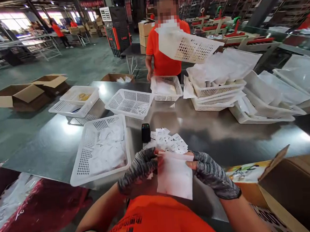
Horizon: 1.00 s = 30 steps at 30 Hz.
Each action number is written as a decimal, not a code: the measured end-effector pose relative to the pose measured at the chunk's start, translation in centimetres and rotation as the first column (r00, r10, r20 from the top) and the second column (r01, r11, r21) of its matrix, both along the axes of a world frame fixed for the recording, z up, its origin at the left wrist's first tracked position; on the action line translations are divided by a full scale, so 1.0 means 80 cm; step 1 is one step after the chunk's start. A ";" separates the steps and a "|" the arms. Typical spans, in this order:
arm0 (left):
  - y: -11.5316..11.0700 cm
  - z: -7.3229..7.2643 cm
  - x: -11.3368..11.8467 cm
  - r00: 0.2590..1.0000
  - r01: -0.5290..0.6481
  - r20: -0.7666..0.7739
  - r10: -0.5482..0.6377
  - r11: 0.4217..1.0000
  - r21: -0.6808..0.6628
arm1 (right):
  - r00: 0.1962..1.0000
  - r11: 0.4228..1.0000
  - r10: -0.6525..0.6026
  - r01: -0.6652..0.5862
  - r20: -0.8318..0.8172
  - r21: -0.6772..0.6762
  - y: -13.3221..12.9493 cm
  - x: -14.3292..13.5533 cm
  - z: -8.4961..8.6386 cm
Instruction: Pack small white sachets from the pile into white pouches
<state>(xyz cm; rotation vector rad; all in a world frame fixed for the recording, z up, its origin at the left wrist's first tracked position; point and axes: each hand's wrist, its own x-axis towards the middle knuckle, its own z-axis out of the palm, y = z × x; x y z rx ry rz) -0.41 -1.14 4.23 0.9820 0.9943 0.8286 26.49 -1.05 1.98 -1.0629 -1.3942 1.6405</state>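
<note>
Both hands wear grey fingerless gloves and hold one white plastic pouch [176,176] by its top edge, close to my chest. My left hand [138,167] pinches the upper left corner, my right hand [213,175] the upper right. Just beyond the pouch lies a heap of small white packets [169,141] on the steel table [219,133], with a small black device [146,132] standing upright beside it. To my left sits a white perforated basket [81,162] holding filled white pouches.
Across the table a person in an orange shirt [162,56] tips a white basket [187,45] over stacked baskets of pouches [216,87]. More white baskets [129,101] stand mid-table. An open cardboard box [293,188] is at my right, a red bag [26,211] at my left.
</note>
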 end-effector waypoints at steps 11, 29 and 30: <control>0.017 -0.025 -0.010 0.983 0.102 0.161 -0.085 0.990 -0.097 | 0.972 0.988 -0.064 0.030 0.227 0.150 0.006 0.025 -0.006; -0.006 -0.023 -0.010 0.946 0.272 -0.178 -0.269 0.962 -0.010 | 0.742 0.742 0.509 -0.635 0.435 0.214 0.019 -0.028 -0.024; -0.006 -0.023 -0.020 0.952 0.228 -0.203 -0.227 0.974 -0.020 | 0.746 0.756 0.488 -0.621 0.454 0.208 0.018 -0.033 -0.030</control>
